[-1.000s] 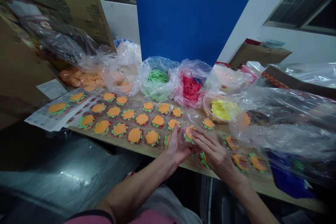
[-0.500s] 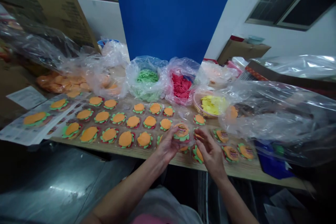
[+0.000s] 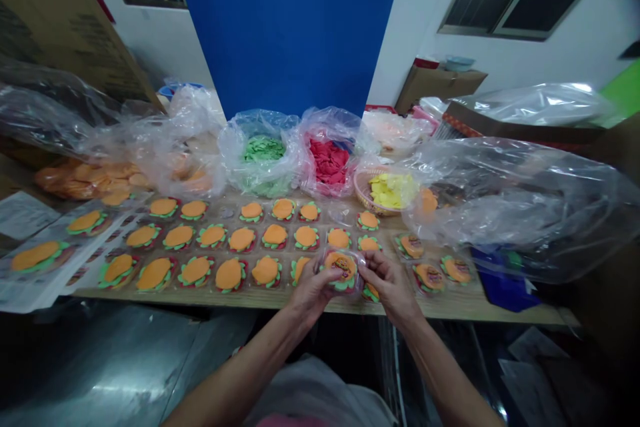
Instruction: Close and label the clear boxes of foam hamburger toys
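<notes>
Between my hands, above the front of the table, is a small clear plastic box point(image 3: 358, 283) with a toy burger point(image 3: 334, 262) in it. The burger has an orange bun top with a printed burger picture, and green leaf edges. My left hand point(image 3: 311, 288) grips the box's left side, thumb lying over the top. Fingers of my right hand point(image 3: 393, 285) are closed on its right edge. Rows of similar burgers point(image 3: 242, 239) in clear trays cover the table around and left of my hands. Several burgers with printed tops point(image 3: 429, 277) lie to the right.
Along the back stand plastic bags of green pieces point(image 3: 265, 149) and red pieces point(image 3: 329, 161), and a basket point(image 3: 364, 195) with yellow pieces point(image 3: 393, 191). Bulky clear plastic point(image 3: 510, 207) spreads over the right side. A blue object point(image 3: 505, 283) lies near the front right edge.
My right hand has come in from the right and taken hold of the box's right edge. My left thumb now lies over the top. The camera view has shifted somewhat.
</notes>
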The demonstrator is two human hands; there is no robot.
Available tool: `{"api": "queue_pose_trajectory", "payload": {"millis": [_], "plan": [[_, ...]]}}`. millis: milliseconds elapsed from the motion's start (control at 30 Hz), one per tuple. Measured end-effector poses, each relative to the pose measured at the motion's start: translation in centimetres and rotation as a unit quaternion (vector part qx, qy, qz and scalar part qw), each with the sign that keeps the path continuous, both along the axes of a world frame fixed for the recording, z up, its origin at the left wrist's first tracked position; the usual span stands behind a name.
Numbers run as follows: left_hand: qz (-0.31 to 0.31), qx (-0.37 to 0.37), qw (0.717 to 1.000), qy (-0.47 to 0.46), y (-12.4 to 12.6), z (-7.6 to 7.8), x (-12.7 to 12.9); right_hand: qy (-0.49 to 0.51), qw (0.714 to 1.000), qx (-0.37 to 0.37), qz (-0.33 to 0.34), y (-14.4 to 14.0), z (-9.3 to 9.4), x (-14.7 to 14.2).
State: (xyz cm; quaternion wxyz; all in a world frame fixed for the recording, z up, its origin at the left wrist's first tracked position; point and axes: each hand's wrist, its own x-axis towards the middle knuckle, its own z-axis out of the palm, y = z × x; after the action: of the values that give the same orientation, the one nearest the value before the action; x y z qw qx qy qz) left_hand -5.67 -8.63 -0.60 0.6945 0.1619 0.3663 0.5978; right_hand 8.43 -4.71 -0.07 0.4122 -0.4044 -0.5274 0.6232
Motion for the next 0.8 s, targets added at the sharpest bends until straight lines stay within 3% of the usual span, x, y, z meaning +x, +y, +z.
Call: {"api": "queue_pose_trajectory", "payload": {"millis": [233, 400, 600, 700, 800], "plan": [[-0.076, 0.045, 0.994, 0.072, -1.3, 0.5, -0.5, -0.105, 0.992, 0.059, 0.034, -0.3, 0.3, 0.9], [-0.087, 0.057, 0.989, 0.105, -1.5, 0.8, -0.6, -0.100, 0.992, 0.071, -0.015, -1.6, -1.1, 1.1], [0.027, 0.003, 0.994, 0.110, -1.9, 0.1, 1.1, -0.011, 0.988, 0.039, -0.147, -3.4, -3.1, 0.4], [0.072, 0.028, 0.990, 0.115, -2.3, -0.5, 2.1, 0.013, 0.983, 0.025, -0.179, -4.1, -3.6, -0.3], [0.073, 0.033, 0.988, 0.129, -2.4, -0.9, 2.2, 0.018, 0.981, 0.025, -0.190, -4.6, -3.7, -0.5]]}}
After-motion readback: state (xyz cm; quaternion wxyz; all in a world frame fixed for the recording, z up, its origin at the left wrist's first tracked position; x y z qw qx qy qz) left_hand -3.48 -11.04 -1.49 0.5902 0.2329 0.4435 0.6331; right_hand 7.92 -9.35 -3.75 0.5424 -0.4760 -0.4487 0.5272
